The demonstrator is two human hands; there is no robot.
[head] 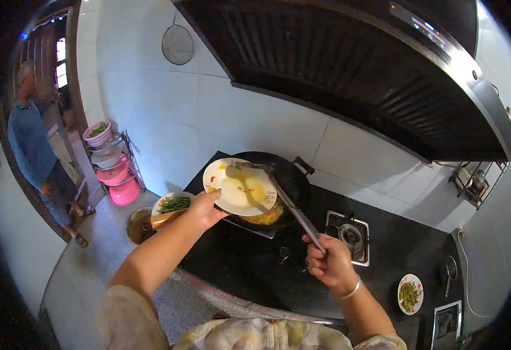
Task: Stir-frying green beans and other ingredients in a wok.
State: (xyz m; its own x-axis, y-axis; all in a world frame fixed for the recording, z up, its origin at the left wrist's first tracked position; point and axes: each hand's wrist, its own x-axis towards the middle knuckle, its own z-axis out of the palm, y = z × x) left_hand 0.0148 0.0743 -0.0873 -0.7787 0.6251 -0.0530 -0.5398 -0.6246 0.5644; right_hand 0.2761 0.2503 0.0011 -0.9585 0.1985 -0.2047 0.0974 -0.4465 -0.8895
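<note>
My left hand [206, 209] grips the near left rim of a white plate [238, 197], which is tilted over a black wok [297, 183]. Yellow residue and red marks show on the plate. In my right hand [330, 260] is the handle of a long metal spatula [295, 210]; its head is over the plate's upper edge. Whether it touches the plate, I cannot tell. Yellow food with red bits [265, 217] lies in the wok below the plate, which hides part of it. A bracelet circles my right wrist.
Right of the wok is a gas burner [351, 236]. A dish of chopped green food [409, 294] sits farther right. Green vegetables [174, 204] fill a bowl at left, near a rack of basins [124, 192]. A range hood [325, 65] overhangs the stove. Another person [34, 140] stands by the doorway.
</note>
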